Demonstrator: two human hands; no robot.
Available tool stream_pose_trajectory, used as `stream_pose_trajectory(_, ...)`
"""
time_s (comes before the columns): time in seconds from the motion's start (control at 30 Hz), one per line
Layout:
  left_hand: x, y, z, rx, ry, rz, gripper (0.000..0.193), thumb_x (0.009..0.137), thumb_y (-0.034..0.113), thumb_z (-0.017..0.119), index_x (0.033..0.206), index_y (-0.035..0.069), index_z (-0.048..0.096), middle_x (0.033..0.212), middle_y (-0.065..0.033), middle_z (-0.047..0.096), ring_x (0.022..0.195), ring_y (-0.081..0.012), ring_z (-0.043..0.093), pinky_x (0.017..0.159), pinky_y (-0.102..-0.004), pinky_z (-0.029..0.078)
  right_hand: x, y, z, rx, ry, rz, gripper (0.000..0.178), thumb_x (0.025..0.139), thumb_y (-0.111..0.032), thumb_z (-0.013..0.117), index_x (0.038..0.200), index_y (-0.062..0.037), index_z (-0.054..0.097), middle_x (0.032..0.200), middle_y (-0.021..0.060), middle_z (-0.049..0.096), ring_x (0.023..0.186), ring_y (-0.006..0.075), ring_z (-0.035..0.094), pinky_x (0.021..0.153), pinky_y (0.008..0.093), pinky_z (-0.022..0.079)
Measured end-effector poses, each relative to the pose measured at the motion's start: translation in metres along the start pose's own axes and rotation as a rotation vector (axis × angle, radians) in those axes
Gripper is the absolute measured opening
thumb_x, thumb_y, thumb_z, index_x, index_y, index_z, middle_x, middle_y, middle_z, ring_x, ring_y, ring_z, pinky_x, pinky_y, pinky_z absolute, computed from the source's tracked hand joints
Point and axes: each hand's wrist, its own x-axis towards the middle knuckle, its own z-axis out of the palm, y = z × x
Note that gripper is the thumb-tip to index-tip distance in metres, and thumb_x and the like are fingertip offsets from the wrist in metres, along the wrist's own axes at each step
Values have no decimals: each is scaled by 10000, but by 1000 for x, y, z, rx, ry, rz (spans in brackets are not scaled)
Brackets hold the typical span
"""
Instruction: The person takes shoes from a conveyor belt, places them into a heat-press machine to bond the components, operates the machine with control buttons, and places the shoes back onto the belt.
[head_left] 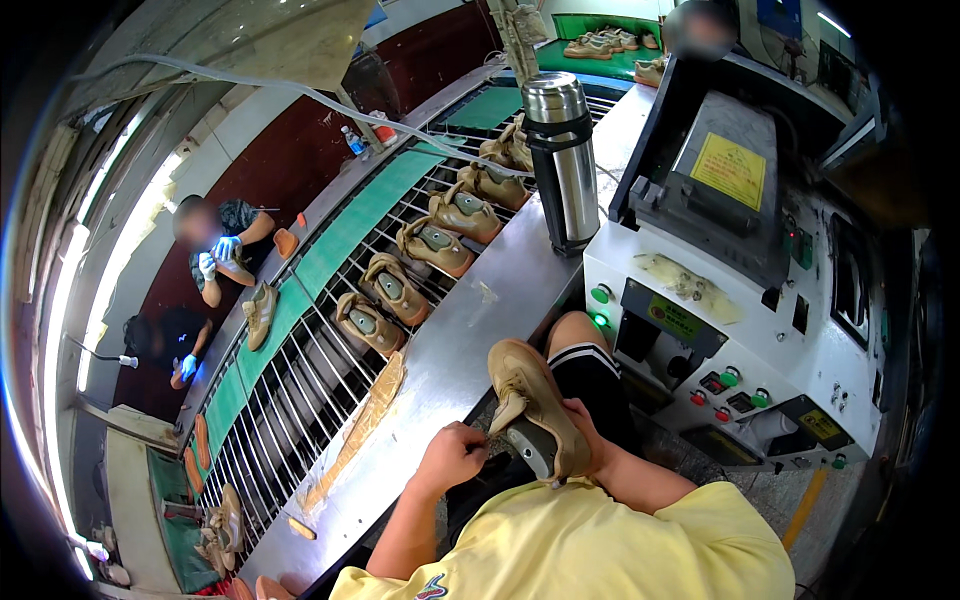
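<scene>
A tan sneaker (pixel 528 390) rests over my lap with its toe pointing away from me. A grey shoe last (pixel 532 452) shows in its opening, and its tongue is pulled forward. My right hand (pixel 586 432) grips the shoe along its right side near the heel. Just left of the shoe opening, my left hand (pixel 452 458) is closed with curled fingers. Whatever those fingers hold, if anything, is too small to make out. Beside my left hand runs the metal bench edge (pixel 430 400).
Several tan shoes on lasts (pixel 432 245) line a roller conveyor (pixel 300 390) with a green belt (pixel 330 232). A steel thermos (pixel 560 165) stands on the bench. At right is a white machine (pixel 740 300) with buttons. Across the conveyor, a gloved person (pixel 238 235) handles a shoe.
</scene>
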Motion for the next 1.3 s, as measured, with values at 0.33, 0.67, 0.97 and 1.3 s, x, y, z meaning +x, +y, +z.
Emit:
stream_pose_trajectory(0.33,53,-7,-31,-712,-441,-109,84,704,9,540,757,-9,602,700,24,522,653,-94,446,604,-240,357,6,6,9,50,81,239,605,896,-429,432,1354,-34,439,1264,156,578,1104,289,587,995,421,437)
stream_pose_trajectory(0.67,102,-24,-24,-786,-480,-256,166,769,14,548,864,-16,681,757,-7,618,667,-70,522,548,-222,372,-4,6,4,32,39,101,598,907,-442,387,1343,-39,459,1246,148,588,1087,274,595,994,403,433)
stream_pose_trajectory(0.97,117,-82,13,-731,-156,-160,160,846,61,651,1001,36,624,918,-66,652,872,-171,624,797,-305,503,-105,-4,83,-182,126,-449,558,917,-353,380,1370,-30,428,1278,146,545,1143,249,560,994,372,427)
stream_pose_trajectory(1.3,119,-199,72,-385,549,-234,78,786,50,568,810,6,627,657,-56,606,590,-127,560,560,-267,461,-363,-116,133,-970,619,-1398,621,828,-293,564,1378,-36,434,1253,127,554,1100,222,572,917,335,468)
